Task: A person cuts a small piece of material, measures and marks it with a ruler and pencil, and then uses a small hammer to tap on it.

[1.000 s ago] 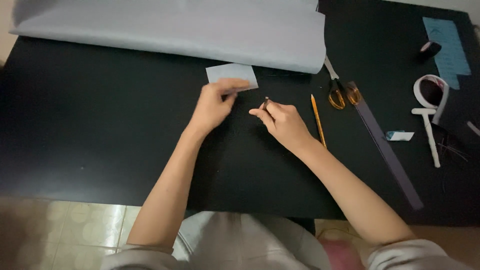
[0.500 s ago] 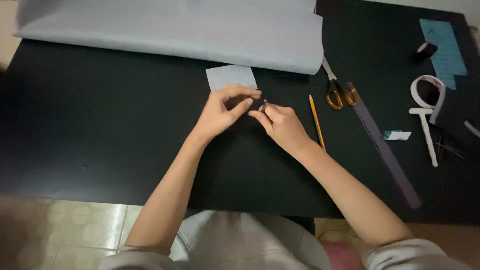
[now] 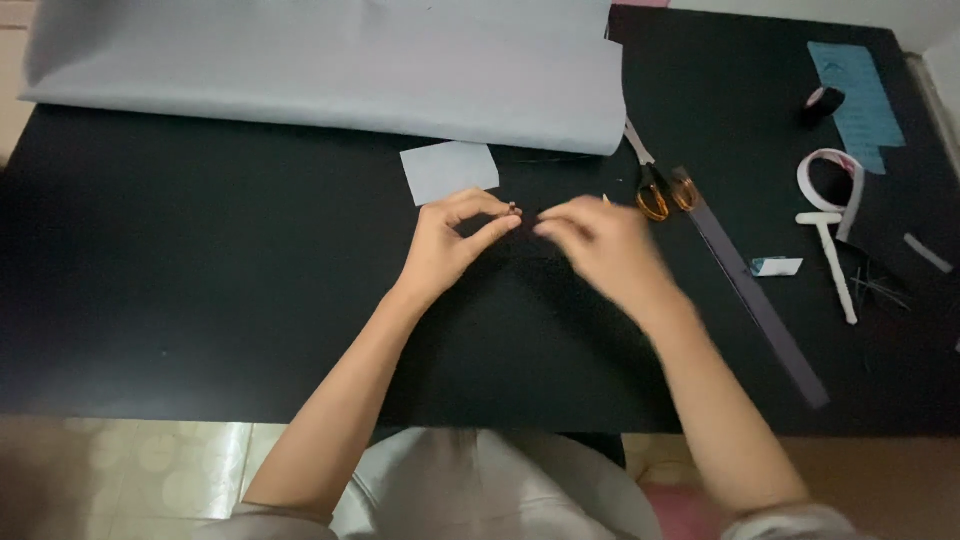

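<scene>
The left hand [image 3: 450,245] is pinching a tiny dark object [image 3: 513,210] between thumb and fingertips, just above the black table [image 3: 200,260] near its middle. The right hand [image 3: 600,245] is sitting just to the right of it, blurred, fingers curled toward the object; whether it is gripping anything cannot be told. A small grey paper piece [image 3: 449,171] is lying just beyond the left hand, and orange-handled scissors [image 3: 660,190] are lying to the right.
</scene>
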